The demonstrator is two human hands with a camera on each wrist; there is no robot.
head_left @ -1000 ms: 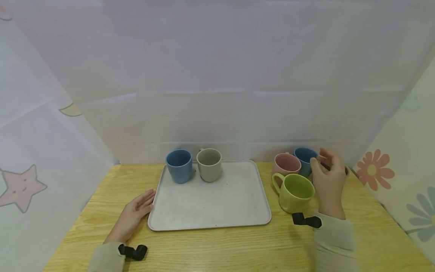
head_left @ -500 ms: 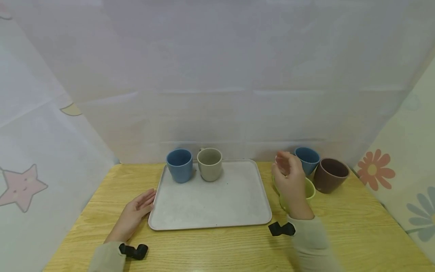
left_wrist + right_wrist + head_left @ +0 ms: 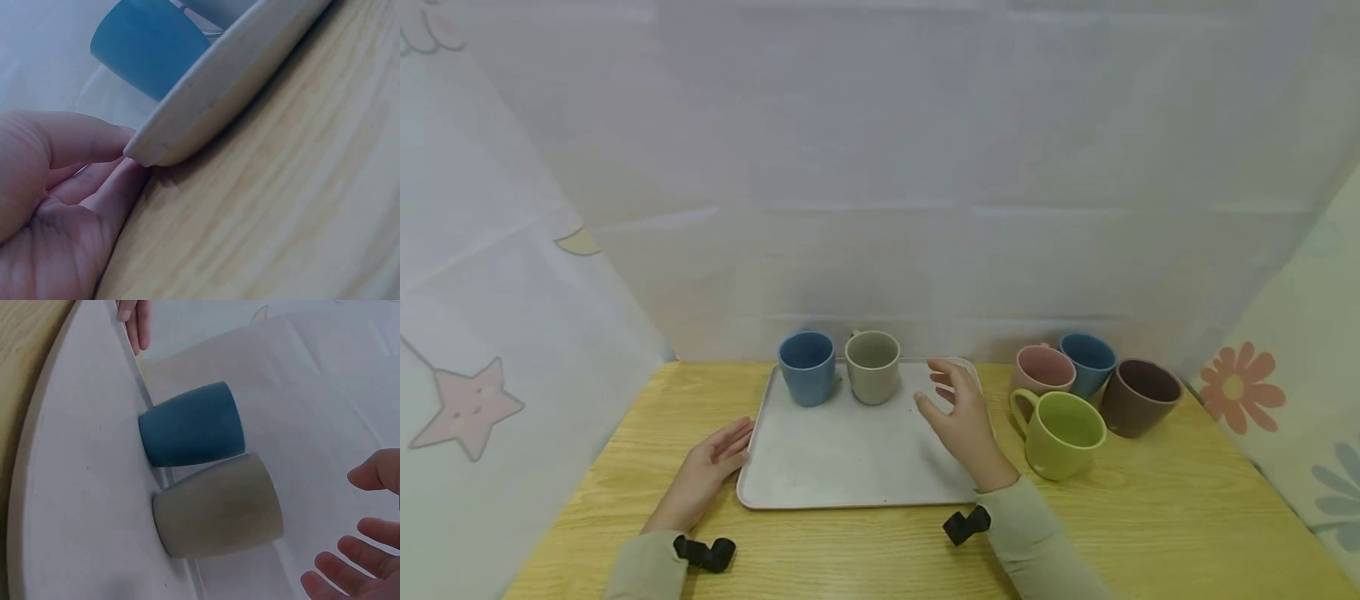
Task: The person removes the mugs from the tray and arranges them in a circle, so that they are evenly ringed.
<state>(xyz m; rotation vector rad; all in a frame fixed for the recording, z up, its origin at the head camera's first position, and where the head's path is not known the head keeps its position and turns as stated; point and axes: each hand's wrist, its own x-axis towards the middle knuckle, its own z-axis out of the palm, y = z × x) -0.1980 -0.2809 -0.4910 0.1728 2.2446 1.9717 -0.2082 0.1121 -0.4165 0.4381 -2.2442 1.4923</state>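
My left hand lies on the table at the left edge of a white tray. Its fingers are relaxed and its thumb tip touches the rim, as the left wrist view shows. My right hand hovers over the tray's right part, fingers spread and holding nothing. A grey mug stands upright at the back of the tray, left of this hand. Beside it stands a blue mug, at the back left corner. In the right wrist view, the fingers are apart from the grey mug.
Right of the tray several mugs stand close together on the wooden table: a pink mug, a second blue mug, a brown mug and a yellow-green mug. White cloth hangs behind the table.
My right hand has moved left, from beside the brown mug, across the pink and yellow-green mugs, to above the tray. The left hand stays at the tray's edge. The view has shifted slightly.
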